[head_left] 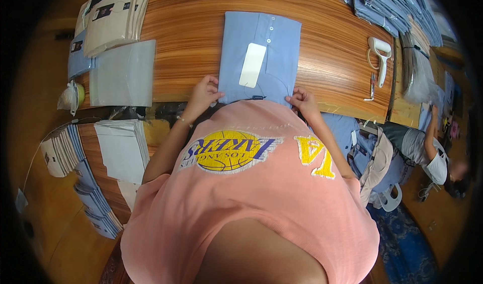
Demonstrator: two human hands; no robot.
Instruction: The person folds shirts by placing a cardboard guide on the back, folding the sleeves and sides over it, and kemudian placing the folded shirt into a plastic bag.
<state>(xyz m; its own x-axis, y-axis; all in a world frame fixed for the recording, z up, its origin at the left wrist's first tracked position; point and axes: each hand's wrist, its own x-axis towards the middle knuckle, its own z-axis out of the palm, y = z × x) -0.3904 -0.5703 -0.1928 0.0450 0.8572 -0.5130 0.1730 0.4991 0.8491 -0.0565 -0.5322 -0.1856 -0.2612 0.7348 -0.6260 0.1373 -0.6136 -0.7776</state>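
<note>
Both hands (204, 95) (302, 100) grip lengthwise folded blue shirt (259, 57), collar away.

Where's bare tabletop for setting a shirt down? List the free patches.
Bare wood lies between the folded blue shirt and the clear bags, and between the shirt and the white tagging gun. Far corners are crowded: cream stack, blue stack.

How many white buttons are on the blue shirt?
3 show on the folded blue shirt held by the left hand and right hand: a diagonal row near its top. More may hide under the white tag.
</note>
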